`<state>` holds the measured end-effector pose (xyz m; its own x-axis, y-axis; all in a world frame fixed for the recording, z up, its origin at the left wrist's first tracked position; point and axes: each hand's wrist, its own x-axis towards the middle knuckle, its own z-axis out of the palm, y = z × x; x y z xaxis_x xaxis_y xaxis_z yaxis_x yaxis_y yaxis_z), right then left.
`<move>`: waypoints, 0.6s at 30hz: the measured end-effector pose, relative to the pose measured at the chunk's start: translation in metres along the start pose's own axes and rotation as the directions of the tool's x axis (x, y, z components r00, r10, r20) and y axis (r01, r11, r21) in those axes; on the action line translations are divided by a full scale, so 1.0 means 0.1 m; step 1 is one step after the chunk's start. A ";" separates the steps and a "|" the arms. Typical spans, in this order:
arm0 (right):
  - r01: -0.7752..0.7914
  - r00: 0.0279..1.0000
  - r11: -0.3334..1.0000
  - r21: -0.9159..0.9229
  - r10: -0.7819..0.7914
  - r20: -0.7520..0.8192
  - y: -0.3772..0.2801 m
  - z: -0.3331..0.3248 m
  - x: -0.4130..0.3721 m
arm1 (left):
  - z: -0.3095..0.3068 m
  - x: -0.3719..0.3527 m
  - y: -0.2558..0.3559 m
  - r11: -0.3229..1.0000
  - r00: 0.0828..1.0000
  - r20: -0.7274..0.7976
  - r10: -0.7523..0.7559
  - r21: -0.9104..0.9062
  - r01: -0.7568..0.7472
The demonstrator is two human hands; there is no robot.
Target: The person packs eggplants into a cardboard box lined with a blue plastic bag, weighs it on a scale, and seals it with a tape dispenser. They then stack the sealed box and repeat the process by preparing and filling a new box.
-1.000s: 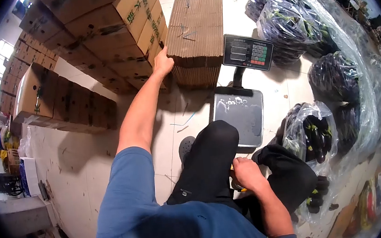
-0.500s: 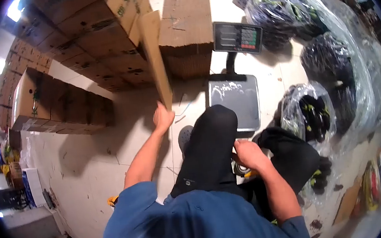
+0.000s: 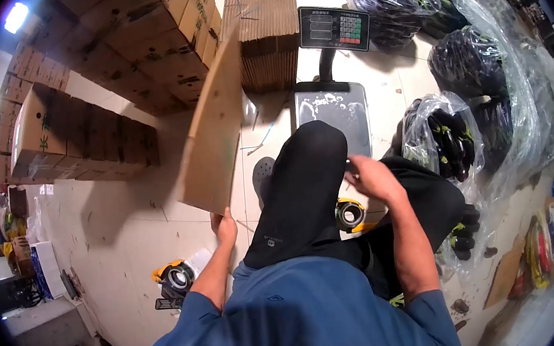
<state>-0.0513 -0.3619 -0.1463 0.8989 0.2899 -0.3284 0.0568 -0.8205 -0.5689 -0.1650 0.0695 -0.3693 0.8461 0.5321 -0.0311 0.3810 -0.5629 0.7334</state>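
Observation:
My left hand (image 3: 225,228) is closed on the lower edge of a flattened cardboard box (image 3: 214,122), which stands tilted on its narrow side. Beside my bent knee, my right hand (image 3: 373,178) has its fingers apart and holds nothing. Just below that hand, a yellow tape dispenser (image 3: 349,214) with a roll in it lies on the floor. A second tape dispenser (image 3: 178,276), yellow and black, is on the floor to the left of my left forearm. In front of my knee stands a platform scale (image 3: 342,115) with a keypad display (image 3: 335,28) on a post.
A stack of flattened boxes (image 3: 268,35) is behind the scale. Closed cartons (image 3: 135,39) are piled at the far left, with a row of cartons (image 3: 77,136) nearer. Plastic bags of eggplants (image 3: 448,134) line the right side.
My left hand has drawn the flattened box nearer and turned its broad face into view. My right hand has risen off the tape dispenser near my knee, its fingers now spread.

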 end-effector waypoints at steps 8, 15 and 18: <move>0.359 0.733 0.662 0.658 0.236 -0.638 0.15 -0.82 -0.08 | -0.59 0.78 1.57 0.865 0.862 0.068 0.502 -0.040 -0.500; 0.256 0.820 0.629 0.734 0.261 -0.510 0.59 -1.31 0.09 | -0.12 1.50 2.89 0.697 0.638 0.282 0.717 -0.303 -0.650; -0.011 0.922 0.889 0.457 0.186 -0.339 0.89 -1.29 0.23 | 0.11 1.64 3.15 0.766 0.673 0.377 0.637 -0.407 -0.497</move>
<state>0.0304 -0.4915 -0.1069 0.9869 -0.0521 -0.1525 -0.1576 -0.5078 -0.8470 0.0974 -0.0275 -0.1507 0.9523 -0.2389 0.1901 -0.2805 -0.4386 0.8538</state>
